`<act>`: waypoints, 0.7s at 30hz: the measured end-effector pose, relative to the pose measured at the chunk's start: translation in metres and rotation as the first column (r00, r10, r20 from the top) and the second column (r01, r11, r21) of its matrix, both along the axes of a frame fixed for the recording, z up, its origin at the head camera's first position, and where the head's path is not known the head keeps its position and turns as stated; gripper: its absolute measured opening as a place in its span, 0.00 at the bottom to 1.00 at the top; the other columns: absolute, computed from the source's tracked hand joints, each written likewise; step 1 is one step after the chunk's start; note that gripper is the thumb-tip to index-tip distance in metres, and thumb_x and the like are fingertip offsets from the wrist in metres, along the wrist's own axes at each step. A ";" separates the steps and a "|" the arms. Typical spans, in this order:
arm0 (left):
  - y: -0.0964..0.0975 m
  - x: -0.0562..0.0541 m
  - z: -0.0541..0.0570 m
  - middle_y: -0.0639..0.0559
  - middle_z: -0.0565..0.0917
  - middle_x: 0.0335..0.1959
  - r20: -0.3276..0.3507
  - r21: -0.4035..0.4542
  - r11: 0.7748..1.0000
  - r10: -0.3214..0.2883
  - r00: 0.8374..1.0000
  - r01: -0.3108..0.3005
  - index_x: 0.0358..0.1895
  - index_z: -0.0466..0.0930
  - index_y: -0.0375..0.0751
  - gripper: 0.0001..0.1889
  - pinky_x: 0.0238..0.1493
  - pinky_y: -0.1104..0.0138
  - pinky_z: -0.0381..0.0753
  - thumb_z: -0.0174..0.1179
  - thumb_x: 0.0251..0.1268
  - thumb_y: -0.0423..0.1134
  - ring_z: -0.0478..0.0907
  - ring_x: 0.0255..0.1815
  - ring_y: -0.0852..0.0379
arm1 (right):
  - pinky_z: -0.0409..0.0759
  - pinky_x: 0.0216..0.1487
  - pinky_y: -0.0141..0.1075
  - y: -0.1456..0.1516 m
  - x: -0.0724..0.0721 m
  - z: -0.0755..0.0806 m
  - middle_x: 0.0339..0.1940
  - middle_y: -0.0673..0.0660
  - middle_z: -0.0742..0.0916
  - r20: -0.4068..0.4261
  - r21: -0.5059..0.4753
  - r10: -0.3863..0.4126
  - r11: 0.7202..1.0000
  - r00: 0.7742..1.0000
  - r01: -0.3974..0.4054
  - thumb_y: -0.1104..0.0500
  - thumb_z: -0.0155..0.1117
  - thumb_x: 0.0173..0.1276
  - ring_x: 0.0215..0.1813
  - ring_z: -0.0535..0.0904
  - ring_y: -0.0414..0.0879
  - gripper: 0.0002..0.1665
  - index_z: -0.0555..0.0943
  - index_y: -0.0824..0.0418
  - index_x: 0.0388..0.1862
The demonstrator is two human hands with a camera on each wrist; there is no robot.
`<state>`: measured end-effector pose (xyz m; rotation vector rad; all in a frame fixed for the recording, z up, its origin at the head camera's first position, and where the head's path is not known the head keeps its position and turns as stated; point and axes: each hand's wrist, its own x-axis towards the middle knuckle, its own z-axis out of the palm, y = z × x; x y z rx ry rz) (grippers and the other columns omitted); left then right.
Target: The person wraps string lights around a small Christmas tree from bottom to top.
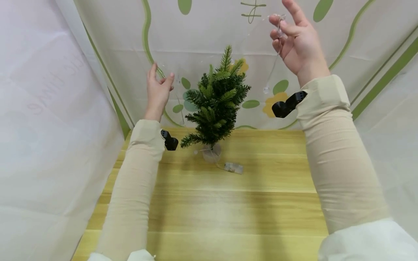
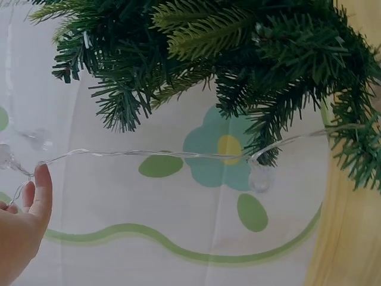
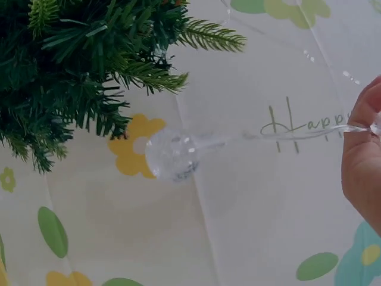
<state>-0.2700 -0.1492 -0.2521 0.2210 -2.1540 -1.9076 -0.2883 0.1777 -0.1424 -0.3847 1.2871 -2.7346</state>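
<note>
A small artificial Christmas tree (image 1: 217, 101) stands on a round base (image 1: 211, 154) near the table's back edge. Behind it, a clear string of fairy lights stretches between both raised hands. To the right of the treetop, my right hand (image 1: 300, 45) pinches the wire beside a clear bulb; another bulb (image 3: 171, 155) dangles from it. Left of the tree, my left hand (image 2: 27, 223) holds the wire at its fingertips, and a bulb (image 2: 260, 179) hangs along the stretch to the lower branches. The wire's far side is partly hidden by the tree.
A clear battery box (image 1: 233, 168) lies on the wooden table (image 1: 209, 210) in front of the tree, with wire running to the base. White printed cloth (image 1: 130, 79) walls the back, and plain white cloth (image 1: 49, 163) hangs at the left.
</note>
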 end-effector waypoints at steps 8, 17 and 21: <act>-0.007 0.000 -0.004 0.61 0.46 0.78 0.012 0.184 0.983 0.024 1.000 -0.026 0.77 0.44 0.54 0.38 0.61 0.66 0.76 0.54 0.70 0.45 0.70 0.66 0.55 | 0.75 0.21 0.32 0.000 -0.011 -0.007 0.47 0.58 0.84 -0.024 -0.115 0.027 0.993 0.999 -0.029 0.73 0.46 0.71 0.27 0.77 0.49 0.15 0.77 0.64 0.50; -0.002 -0.008 -0.015 0.59 0.46 0.79 0.036 0.182 0.983 0.001 0.999 -0.007 0.77 0.43 0.51 0.38 0.61 0.67 0.75 0.53 0.70 0.48 0.71 0.64 0.56 | 0.69 0.23 0.29 -0.008 -0.021 -0.015 0.64 0.48 0.78 -0.011 -0.058 0.023 0.998 1.000 -0.023 0.73 0.43 0.72 0.27 0.73 0.45 0.26 0.72 0.60 0.66; 0.003 -0.010 -0.015 0.53 0.52 0.77 0.017 0.245 0.970 0.002 1.000 -0.006 0.77 0.44 0.48 0.36 0.60 0.68 0.75 0.52 0.71 0.47 0.70 0.62 0.57 | 0.69 0.23 0.29 -0.010 -0.024 -0.021 0.67 0.43 0.75 0.029 -0.048 0.013 0.999 1.000 -0.011 0.73 0.44 0.71 0.26 0.73 0.45 0.27 0.72 0.58 0.66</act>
